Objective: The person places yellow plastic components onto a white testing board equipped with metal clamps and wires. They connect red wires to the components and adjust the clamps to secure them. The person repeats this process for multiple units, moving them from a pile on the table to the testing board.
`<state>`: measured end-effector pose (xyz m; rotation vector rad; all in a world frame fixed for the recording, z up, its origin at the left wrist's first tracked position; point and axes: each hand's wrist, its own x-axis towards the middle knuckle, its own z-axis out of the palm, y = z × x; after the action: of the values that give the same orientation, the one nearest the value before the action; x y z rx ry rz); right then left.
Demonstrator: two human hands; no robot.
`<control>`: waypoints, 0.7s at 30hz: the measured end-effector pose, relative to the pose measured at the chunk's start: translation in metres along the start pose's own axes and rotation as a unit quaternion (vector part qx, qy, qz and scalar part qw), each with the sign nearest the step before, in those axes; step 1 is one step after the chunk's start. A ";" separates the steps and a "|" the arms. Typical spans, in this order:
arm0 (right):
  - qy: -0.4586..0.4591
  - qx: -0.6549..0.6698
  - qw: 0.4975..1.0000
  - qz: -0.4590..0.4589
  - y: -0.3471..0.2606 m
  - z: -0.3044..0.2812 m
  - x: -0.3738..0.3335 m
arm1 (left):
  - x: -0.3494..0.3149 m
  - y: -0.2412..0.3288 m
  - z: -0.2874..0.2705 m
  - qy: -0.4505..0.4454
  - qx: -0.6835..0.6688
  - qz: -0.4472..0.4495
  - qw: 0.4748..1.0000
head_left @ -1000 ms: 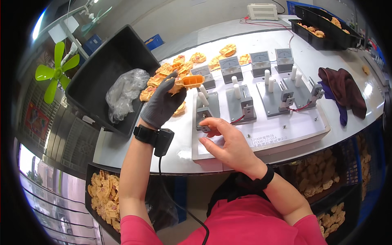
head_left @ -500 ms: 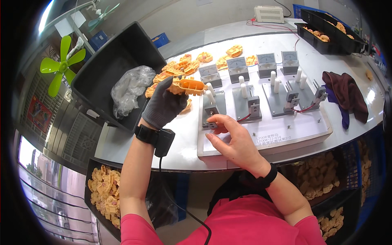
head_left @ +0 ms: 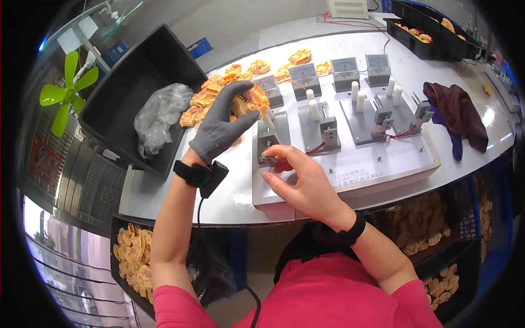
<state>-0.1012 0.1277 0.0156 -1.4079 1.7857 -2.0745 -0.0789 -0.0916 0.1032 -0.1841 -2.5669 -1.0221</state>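
Note:
My left hand (head_left: pixel 221 123), in a grey glove, has its thumb and fingers around an orange-yellow moulded plastic part (head_left: pixel 254 103). The part is at the white posts of the leftmost grey test fixture (head_left: pixel 280 131); the glove hides some of it. My bare right hand (head_left: pixel 311 188) is at the front of that same fixture. Its fingertips touch the small grey end block (head_left: pixel 266 160), while the thumb stands apart below. Behind the fixture, a panel meter (head_left: pixel 269 90) is partly covered by the part and glove.
More fixtures and meters (head_left: pixel 345 72) stand rightward on the white board (head_left: pixel 377 172). Loose orange parts (head_left: pixel 199 104) lie beyond my left hand. A black bin (head_left: pixel 104 117) holds clear plastic bags (head_left: pixel 161 117). A dark cloth (head_left: pixel 459 117) lies at right; black trays (head_left: pixel 432 46) stand far right.
My left hand has turned and brought the orange part down toward the leftmost fixture's posts. My right hand stays at the end block. The whole view has shifted slightly.

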 end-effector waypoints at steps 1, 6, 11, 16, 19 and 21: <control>0.003 -0.003 1.000 -0.004 0.000 -0.001 0.001 | -0.001 0.009 -0.001 -0.015 -0.020 -0.005 1.000; -0.002 0.001 1.000 0.003 -0.001 0.000 0.000 | -0.014 0.018 0.004 -0.044 0.068 0.051 0.995; 0.006 -0.005 1.000 -0.004 0.000 0.000 0.000 | 0.000 0.017 0.015 -0.068 0.100 0.049 0.991; 0.023 -0.045 0.998 -0.023 0.001 0.000 0.000 | -0.012 0.009 0.017 -0.060 0.048 -0.019 0.997; 0.087 -0.076 0.992 -0.053 0.006 0.004 -0.003 | -0.019 -0.024 -0.017 0.063 -0.014 -0.073 0.995; 0.094 -0.072 0.992 -0.048 0.005 0.004 -0.004 | -0.029 -0.051 -0.047 0.111 0.027 -0.127 0.985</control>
<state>-0.0988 0.1254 0.0087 -1.3987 2.0145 -2.2344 -0.0514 -0.1602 0.0906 0.2645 -2.4504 -0.9957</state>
